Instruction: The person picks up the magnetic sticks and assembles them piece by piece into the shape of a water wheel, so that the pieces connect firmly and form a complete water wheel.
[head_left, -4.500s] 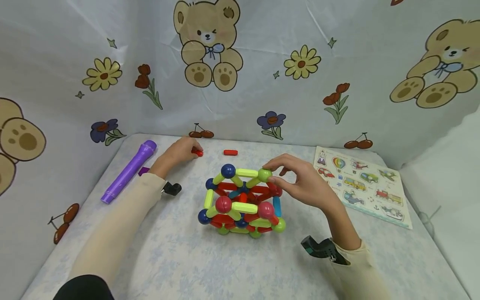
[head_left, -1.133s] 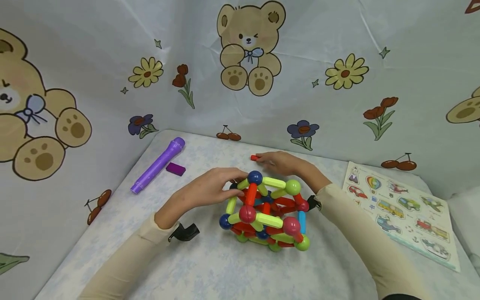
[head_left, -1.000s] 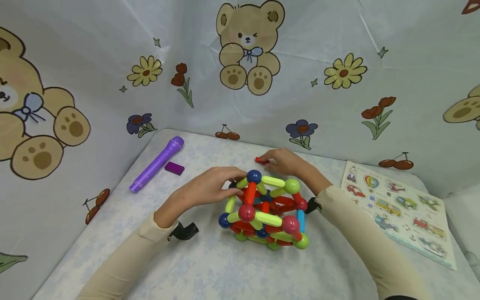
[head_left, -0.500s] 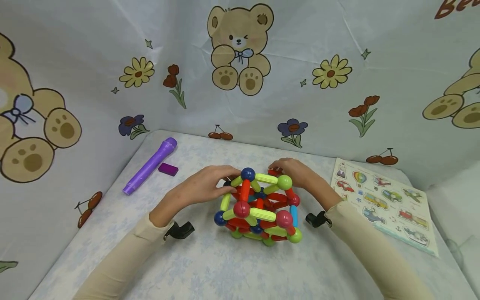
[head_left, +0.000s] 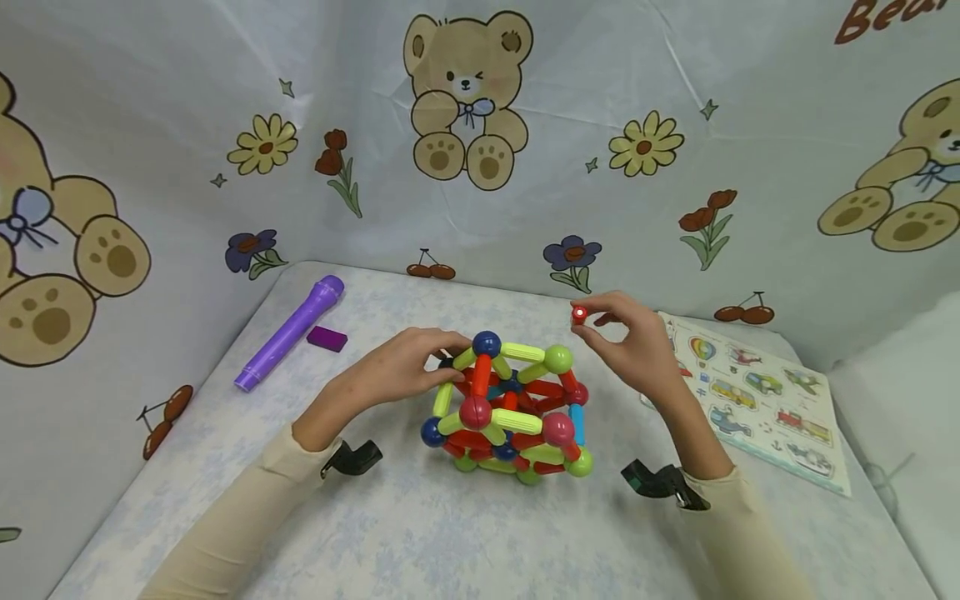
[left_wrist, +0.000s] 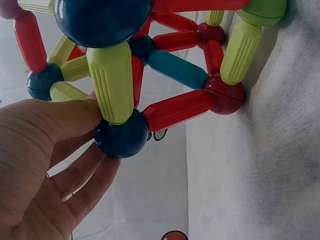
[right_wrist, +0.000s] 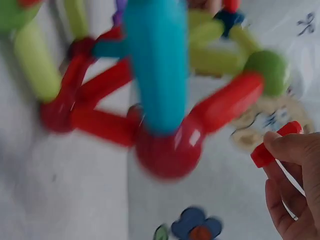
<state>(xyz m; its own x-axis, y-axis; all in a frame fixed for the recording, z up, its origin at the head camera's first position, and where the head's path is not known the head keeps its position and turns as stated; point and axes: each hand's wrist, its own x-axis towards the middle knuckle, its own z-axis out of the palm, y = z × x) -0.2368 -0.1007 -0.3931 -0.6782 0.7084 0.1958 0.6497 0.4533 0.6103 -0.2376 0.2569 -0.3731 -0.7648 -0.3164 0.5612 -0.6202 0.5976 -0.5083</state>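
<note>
A ball-and-stick structure [head_left: 517,422] of magnetic rods and coloured balls stands on the table in front of me. My left hand [head_left: 401,364] grips its back left corner; in the left wrist view, thumb and fingers close around a dark blue ball [left_wrist: 122,139]. To the right of the structure, raised above the table, my right hand [head_left: 641,346] pinches a red magnetic rod [head_left: 579,315] between thumb and fingertips. One end of that rod faces the head camera. The right wrist view shows the red rod [right_wrist: 275,145] held apart from the structure, whose nearest parts are blurred.
A purple toy microphone [head_left: 291,333] lies at the back left, beside a small purple block [head_left: 327,338]. At the right lies a picture board [head_left: 772,408] with vehicle drawings. A printed bear curtain [head_left: 480,225] hangs along the table's back edge.
The left hand moved from the back of the table onto the structure, which gained a red rod at its top left. The right hand took the red rod from the table and lifted it rightward.
</note>
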